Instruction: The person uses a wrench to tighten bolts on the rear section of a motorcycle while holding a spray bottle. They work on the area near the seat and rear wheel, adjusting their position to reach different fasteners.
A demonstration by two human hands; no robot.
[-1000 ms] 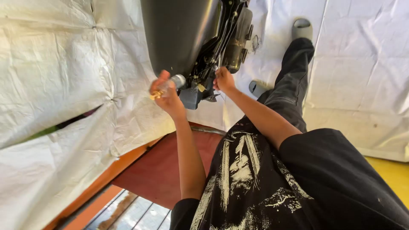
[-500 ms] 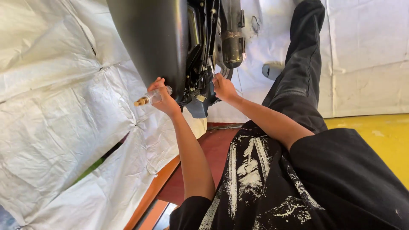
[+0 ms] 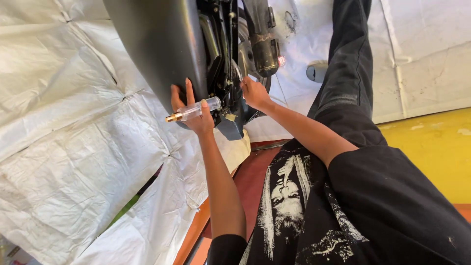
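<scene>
My left hand (image 3: 192, 112) is shut on a clear plastic tool handle (image 3: 195, 109) with a brass-coloured end that points left. It rests against the edge of a black curved vehicle panel (image 3: 157, 44). My right hand (image 3: 254, 92) reaches into the dark mechanism (image 3: 223, 54) beside the panel. Its fingertips sit among cables and metal parts there, and what they grip is hidden. A dark, dirty cylinder (image 3: 265, 51) hangs just above this hand.
White woven sheets (image 3: 64, 147) cover the ground at left and at the far side. A yellow floor strip (image 3: 431, 142) lies at right, a red-brown board (image 3: 250, 181) below my arms. My black-trousered leg (image 3: 351, 64) stretches past a grey sandal (image 3: 318, 71).
The view has closed in on the panel and mechanism. My left hand has turned the clear handle so its brass end points left. My right hand stays in the mechanism.
</scene>
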